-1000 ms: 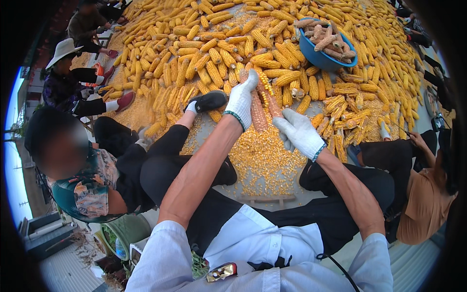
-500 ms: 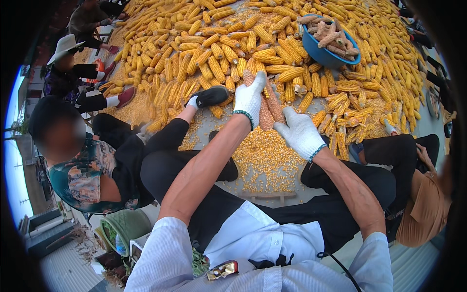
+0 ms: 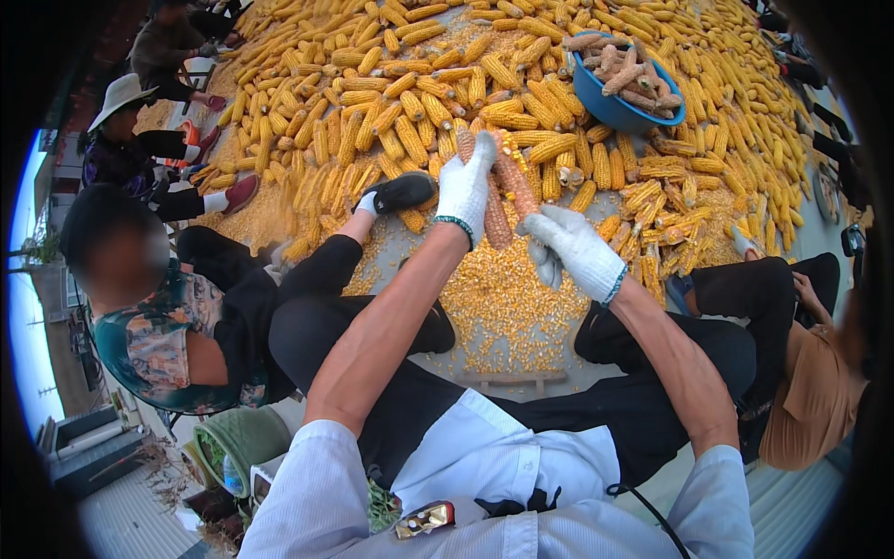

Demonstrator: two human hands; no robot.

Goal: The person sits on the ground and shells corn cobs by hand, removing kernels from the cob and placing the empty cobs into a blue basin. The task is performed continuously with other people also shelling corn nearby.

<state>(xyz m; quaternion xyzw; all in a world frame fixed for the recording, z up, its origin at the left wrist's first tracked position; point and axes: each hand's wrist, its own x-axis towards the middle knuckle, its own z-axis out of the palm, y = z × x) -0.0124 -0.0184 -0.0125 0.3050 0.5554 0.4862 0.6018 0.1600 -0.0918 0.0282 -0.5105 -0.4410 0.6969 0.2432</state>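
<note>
White knitted work gloves cover both my hands. My left hand (image 3: 466, 189) is closed round a stripped reddish corncob (image 3: 497, 224), thumb at its upper end. Against it lies a second corncob (image 3: 518, 180), slanting down to the right and mostly bare, with some yellow kernels left near its far end. My right hand (image 3: 577, 250) grips the near end of this second cob, its fingers curled. Below both hands, loose corn kernels (image 3: 507, 312) cover a patch of floor between my legs.
A wide heap of yellow corn ears (image 3: 400, 102) spreads ahead. On it stands a blue basin (image 3: 624, 114) of bare cobs. People sit close on both sides; a neighbour's black shoe (image 3: 406, 192) reaches in at the left. A green bin (image 3: 244, 436) stands behind at lower left.
Both cobs have come apart into a narrow V. My left hand has shifted slightly left and my right hand has turned, its fingers now curled at the second cob's near end.
</note>
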